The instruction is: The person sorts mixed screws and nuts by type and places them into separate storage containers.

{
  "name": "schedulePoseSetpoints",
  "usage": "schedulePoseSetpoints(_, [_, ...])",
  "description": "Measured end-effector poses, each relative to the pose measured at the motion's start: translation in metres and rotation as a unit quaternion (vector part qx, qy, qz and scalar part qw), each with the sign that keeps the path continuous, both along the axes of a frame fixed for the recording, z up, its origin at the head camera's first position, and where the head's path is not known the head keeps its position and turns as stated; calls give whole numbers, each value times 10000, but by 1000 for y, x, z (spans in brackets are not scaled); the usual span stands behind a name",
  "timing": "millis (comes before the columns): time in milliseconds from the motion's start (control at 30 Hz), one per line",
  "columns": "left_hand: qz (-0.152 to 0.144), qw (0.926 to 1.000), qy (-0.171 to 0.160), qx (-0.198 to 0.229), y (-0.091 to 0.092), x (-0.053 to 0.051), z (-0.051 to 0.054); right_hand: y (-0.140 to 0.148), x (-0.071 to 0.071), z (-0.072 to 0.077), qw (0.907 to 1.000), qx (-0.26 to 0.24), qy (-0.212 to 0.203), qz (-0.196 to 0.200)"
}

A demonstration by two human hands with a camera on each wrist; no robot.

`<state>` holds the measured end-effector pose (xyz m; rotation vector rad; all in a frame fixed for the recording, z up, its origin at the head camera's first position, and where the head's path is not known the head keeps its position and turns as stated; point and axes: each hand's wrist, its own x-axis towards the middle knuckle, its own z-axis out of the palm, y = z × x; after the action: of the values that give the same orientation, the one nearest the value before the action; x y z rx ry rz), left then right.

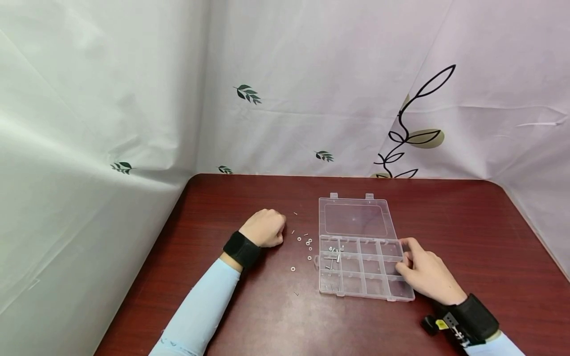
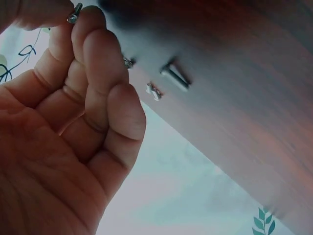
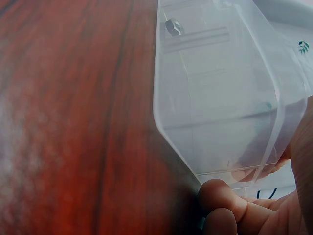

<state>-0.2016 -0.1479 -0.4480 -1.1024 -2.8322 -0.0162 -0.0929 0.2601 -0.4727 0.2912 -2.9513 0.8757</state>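
Observation:
Between the thumb and index finger of my left hand (image 1: 265,227), a small screw (image 2: 74,13) is pinched, only its shiny end showing in the left wrist view. The hand is above the table, left of the scattered small parts. My right hand (image 1: 429,272) grips the right side wall of a clear plastic compartment box (image 1: 374,267), with fingertips (image 3: 217,195) against the wall's outside. The box lies with its lid (image 1: 355,219) folded back. Its left compartments hold several screws (image 1: 331,257) and other small metal parts.
Several small white-looking rings (image 1: 293,269) and tiny screws (image 1: 296,293) lie scattered on the brown wooden table (image 1: 249,321) between the left hand and the box. A white curtain (image 1: 289,64) with leaf prints hangs behind the table's far edge.

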Motion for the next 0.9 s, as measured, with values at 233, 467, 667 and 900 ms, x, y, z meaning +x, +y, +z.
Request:
schedulePoseSetpoints(233, [-486,9976,-98,484,10,6,7,0,0,1,10000,25,39,36])
schedulePoseSetpoints(467, [-1199,9893,-106,829,39,19,22,0,0,1,10000,32,13,22])
schedulePoseSetpoints(667, [-1806,9793,47,912,71,32,34,0,0,1,10000,19,-44,37])
schedulePoseSetpoints(900, [-2228,9722,157,700,107,44,41,-1,0,2,10000,15,-62,24])
